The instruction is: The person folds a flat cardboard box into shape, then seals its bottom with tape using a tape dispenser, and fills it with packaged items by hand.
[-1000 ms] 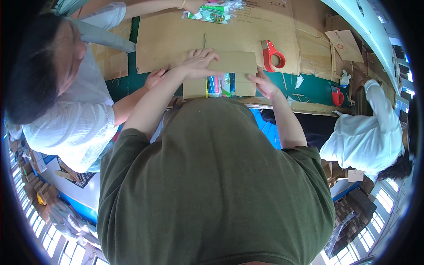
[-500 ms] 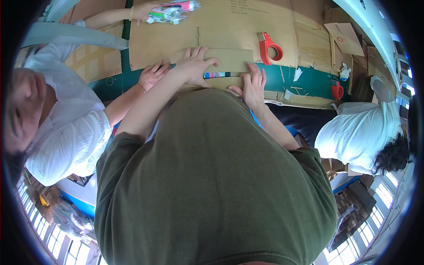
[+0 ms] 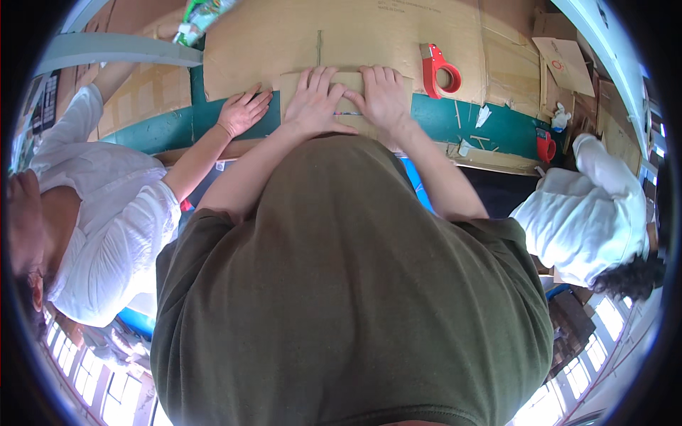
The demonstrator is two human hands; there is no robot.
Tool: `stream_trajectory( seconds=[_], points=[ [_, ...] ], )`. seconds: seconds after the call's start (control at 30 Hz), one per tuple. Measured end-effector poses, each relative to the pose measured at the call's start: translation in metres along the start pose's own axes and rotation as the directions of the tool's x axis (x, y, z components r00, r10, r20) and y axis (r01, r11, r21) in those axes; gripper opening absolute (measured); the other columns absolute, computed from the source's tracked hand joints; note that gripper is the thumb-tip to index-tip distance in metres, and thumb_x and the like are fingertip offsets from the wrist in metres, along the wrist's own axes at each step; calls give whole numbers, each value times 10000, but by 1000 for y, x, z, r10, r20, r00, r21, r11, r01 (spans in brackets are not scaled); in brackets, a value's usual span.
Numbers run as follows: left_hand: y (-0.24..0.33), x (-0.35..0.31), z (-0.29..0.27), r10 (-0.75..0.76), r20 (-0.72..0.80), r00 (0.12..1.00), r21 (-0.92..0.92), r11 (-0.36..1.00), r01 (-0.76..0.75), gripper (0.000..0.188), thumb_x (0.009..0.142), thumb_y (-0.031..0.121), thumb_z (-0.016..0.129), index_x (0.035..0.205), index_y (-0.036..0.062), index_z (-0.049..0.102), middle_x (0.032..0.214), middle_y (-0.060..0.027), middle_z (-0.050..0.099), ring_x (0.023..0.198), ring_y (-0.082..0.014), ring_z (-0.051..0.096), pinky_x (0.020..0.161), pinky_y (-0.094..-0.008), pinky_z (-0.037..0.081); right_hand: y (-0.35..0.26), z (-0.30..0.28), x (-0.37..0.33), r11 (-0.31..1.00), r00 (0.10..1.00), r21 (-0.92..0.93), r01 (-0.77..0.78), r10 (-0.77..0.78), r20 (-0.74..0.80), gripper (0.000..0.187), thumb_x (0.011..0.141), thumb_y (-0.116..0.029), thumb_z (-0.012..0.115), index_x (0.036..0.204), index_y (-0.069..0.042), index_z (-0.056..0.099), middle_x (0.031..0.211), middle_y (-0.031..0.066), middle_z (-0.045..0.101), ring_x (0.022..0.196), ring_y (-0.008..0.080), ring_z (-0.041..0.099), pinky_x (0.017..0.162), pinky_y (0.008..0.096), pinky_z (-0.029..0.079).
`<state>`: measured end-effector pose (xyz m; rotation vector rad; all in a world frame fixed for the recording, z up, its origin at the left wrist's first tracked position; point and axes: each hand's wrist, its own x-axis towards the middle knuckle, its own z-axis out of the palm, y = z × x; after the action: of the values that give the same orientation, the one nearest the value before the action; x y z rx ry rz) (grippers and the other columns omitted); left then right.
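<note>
Close to my body on the table sits a cardboard box (image 3: 349, 79) with its top flaps folded nearly together. A thin strip of coloured contents shows in the narrow gap between them. My left hand (image 3: 311, 99) lies on the left part of the flaps, fingers stretched out toward the far side. Across from it, my right hand (image 3: 386, 96) rests flat on the right part, its thumb near the left hand's fingers. Neither hand grips anything. The lower part of the box is hidden by my shirt.
A red tape dispenser (image 3: 430, 71) lies on the flattened cardboard (image 3: 284, 42) to the right. At left, a co-worker's hand (image 3: 244, 112) rests on the green tabletop (image 3: 153, 131); the other holds a green-and-white package (image 3: 199, 20). A second red dispenser (image 3: 545, 145) and another person (image 3: 579, 206) are at right.
The flaps have come closer together, narrowing the gap over the coloured contents. My right hand has moved from the box's right edge onto its top. The co-worker's package has moved left.
</note>
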<state>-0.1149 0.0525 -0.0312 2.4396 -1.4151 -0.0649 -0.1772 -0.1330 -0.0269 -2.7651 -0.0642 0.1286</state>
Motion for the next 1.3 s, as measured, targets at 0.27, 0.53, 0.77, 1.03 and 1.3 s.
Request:
stream_trajectory(
  seconds=[0.27, 0.53, 0.77, 1.03, 1.3],
  points=[
    [16, 10, -4, -105, 57, 993, 69, 992, 101, 979, 654, 760, 658, 1302, 45, 492, 1343, -169, 453, 1326, -317, 362, 1135, -558, 209, -9, 12, -11, 999, 919, -10, -41, 34, -392, 354, 886, -268, 633, 1146, -36, 566, 1059, 144, 585, 1035, 312, 544, 962, 457, 393],
    [10, 21, 11, -143, -46, 989, 72, 987, 146, 1018, 717, 754, 606, 1353, -22, 430, 1303, -142, 491, 1261, -282, 419, 1124, -515, 246, 59, 7, -6, 904, 690, 351, -245, 417, -592, 322, 846, -237, 672, 1032, 2, 561, 1009, 193, 602, 1002, 352, 571, 901, 461, 419],
    [4, 23, 18, -117, -117, 986, -19, 993, 116, 654, 878, 498, 572, 1314, 17, 489, 1255, -135, 531, 1208, -280, 471, 1095, -474, 294, 163, 19, -20, 696, 730, -235, -679, 673, -118, 581, 855, -507, 667, 1211, -58, 571, 978, 179, 694, 966, 323, 670, 995, 470, 404],
    [6, 13, 21, -167, -257, 952, -150, 980, 131, 298, 936, 167, 523, 1206, 63, 597, 1145, -73, 620, 1126, -241, 545, 1038, -418, 362, 63, -77, -91, 361, 931, 859, -364, 120, 344, 322, 811, -169, 763, 1067, 0, 664, 877, 26, 686, 798, 91, 613, 727, 265, 509],
    [-2, 14, 25, -111, -383, 917, -109, 991, 75, 253, 894, 160, 582, 1126, 74, 635, 1073, -65, 646, 1036, -232, 588, 1002, -386, 403, 24, -54, -42, 629, 928, 729, -270, -33, 372, 329, 755, -234, 826, 933, 10, 696, 836, 70, 698, 757, 122, 617, 728, 299, 509]
  ],
)
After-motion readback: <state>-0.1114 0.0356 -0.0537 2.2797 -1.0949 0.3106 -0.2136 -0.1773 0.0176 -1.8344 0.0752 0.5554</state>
